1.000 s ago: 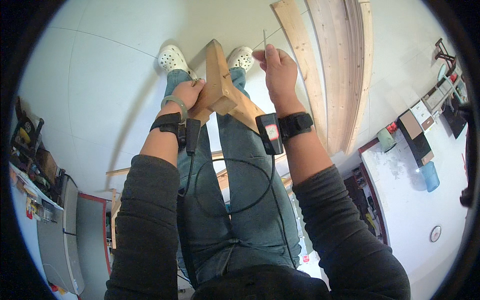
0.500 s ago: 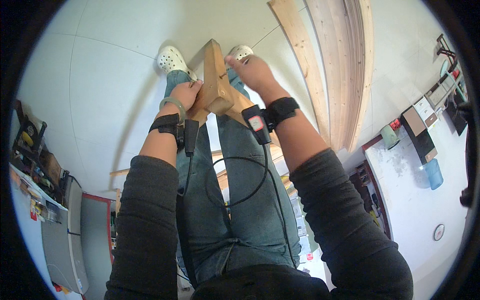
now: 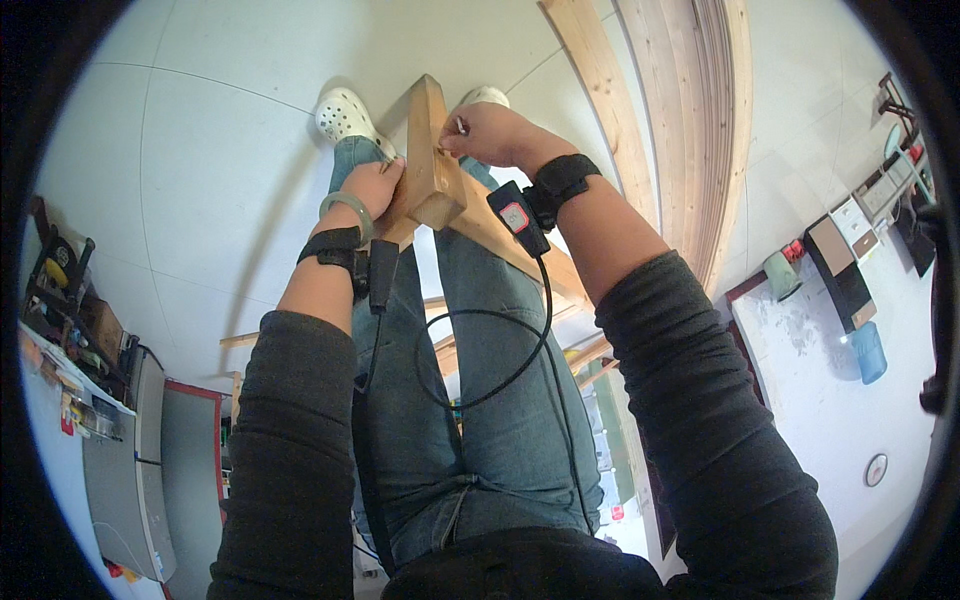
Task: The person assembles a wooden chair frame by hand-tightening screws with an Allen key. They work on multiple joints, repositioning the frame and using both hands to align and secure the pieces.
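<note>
A light wooden beam (image 3: 432, 160) with a square cut end stands in front of my knees, joined to a longer wooden bar (image 3: 520, 245) that runs down to the right. My left hand (image 3: 372, 190) grips the beam's left side, a green bangle and a black wrist strap behind it. My right hand (image 3: 495, 135) rests against the beam's right face, fingers pinched on a thin metal pin (image 3: 461, 125) whose tip touches the wood. A black wrist unit (image 3: 515, 215) with a cable hangs from my right wrist.
Long planks (image 3: 600, 110) and curved wooden strips (image 3: 700, 120) lie on the pale floor at upper right. My white clogs (image 3: 345, 115) flank the beam. A white table (image 3: 830, 400) with boxes, a green cup (image 3: 782, 275) and a blue cup (image 3: 868, 352) stands right; a grey cabinet (image 3: 130, 470) left.
My right hand, raised a second ago with the thin pin, has come down and left to the beam's side. My left hand has kept its grip on the wood.
</note>
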`<state>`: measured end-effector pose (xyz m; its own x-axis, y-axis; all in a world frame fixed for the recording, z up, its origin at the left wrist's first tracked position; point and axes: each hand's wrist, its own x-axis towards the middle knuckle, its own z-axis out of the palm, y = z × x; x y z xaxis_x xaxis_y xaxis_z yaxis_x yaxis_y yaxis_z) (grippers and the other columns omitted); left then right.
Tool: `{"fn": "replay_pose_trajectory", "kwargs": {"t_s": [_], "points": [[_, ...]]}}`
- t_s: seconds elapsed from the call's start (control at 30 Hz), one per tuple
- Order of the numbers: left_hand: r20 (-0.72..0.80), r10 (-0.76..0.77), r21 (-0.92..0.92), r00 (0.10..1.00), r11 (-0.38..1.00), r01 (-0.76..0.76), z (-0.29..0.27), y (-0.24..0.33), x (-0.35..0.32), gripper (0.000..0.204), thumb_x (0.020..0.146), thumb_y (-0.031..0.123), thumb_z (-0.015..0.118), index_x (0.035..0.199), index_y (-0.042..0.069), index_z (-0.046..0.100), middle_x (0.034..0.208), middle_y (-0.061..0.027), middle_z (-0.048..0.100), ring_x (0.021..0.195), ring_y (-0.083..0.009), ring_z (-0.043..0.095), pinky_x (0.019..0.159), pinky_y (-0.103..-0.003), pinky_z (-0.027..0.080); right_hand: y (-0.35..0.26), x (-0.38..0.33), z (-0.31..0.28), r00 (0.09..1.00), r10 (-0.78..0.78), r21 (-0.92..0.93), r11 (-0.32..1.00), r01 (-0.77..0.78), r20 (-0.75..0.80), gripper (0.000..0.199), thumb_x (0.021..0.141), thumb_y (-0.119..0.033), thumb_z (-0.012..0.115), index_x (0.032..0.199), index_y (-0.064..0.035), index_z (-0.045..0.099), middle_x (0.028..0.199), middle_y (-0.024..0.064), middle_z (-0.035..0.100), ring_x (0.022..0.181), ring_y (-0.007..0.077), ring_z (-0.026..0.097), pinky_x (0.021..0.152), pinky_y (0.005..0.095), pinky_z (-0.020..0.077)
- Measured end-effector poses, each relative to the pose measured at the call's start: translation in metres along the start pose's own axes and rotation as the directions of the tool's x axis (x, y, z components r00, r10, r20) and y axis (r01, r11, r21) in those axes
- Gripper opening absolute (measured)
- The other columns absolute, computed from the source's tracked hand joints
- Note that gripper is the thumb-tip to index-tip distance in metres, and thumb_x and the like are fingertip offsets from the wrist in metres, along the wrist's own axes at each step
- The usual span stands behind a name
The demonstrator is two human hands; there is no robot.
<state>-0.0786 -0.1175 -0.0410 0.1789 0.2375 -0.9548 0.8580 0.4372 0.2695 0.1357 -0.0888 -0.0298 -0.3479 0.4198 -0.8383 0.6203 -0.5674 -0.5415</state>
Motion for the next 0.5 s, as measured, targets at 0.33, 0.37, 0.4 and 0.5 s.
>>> {"fn": "replay_pose_trajectory", "kwargs": {"t_s": [0.33,0.37,0.4,0.5], "points": [[0.013,-0.012,0.003,1.0,1.0,0.012,-0.0039,-0.0012,-0.0015,0.057,0.089,0.049,0.038,0.098,-0.003,0.06,0.092,-0.0245,0.061,0.088,-0.0387,0.057,0.079,-0.039,0.043,-0.0086,0.0063,-0.0066,0.997,-0.001,-0.307,0.951,0.025,0.079,0.047,0.08,-0.046,0.053,0.069,-0.0025,0.066,0.07,0.0119,0.064,0.071,0.0274,0.062,0.07,0.0373,0.0481],[0.015,-0.009,0.01,1.0,1.0,0.009,-0.0041,-0.0005,-0.0017,0.058,0.089,0.05,0.038,0.097,-0.003,0.06,0.092,-0.0247,0.061,0.088,-0.0387,0.057,0.079,-0.039,0.042,-0.0087,0.0062,-0.0061,0.989,0.106,-0.269,0.96,-0.076,0.1,0.047,0.08,-0.047,0.054,0.071,-0.0023,0.066,0.074,0.0127,0.064,0.073,0.0275,0.062,0.071,0.0372,0.0481],[0.018,-0.01,0.013,1.0,1.0,0.009,-0.0042,0.0004,-0.0017,0.058,0.089,0.05,0.038,0.097,-0.004,0.06,0.092,-0.0249,0.061,0.087,-0.0387,0.057,0.079,-0.039,0.042,-0.0086,0.0064,-0.0061,0.973,0.203,-0.218,0.96,-0.175,0.113,0.048,0.079,-0.048,0.054,0.073,-0.002,0.066,0.078,0.0136,0.065,0.075,0.0277,0.062,0.071,0.0371,0.0481],[0.02,-0.003,0.015,1.0,1.0,0.003,-0.0058,0.0011,-0.0026,0.06,0.089,0.05,0.038,0.097,-0.005,0.06,0.092,-0.0254,0.061,0.087,-0.0383,0.057,0.079,-0.039,0.042,-0.0097,0.0065,-0.0055,0.993,0.085,-0.314,0.948,-0.055,0.08,0.035,0.081,-0.038,0.055,0.078,-0.0045,0.066,0.066,0.0067,0.063,0.072,0.0209,0.061,0.068,0.0324,0.0465]]}}
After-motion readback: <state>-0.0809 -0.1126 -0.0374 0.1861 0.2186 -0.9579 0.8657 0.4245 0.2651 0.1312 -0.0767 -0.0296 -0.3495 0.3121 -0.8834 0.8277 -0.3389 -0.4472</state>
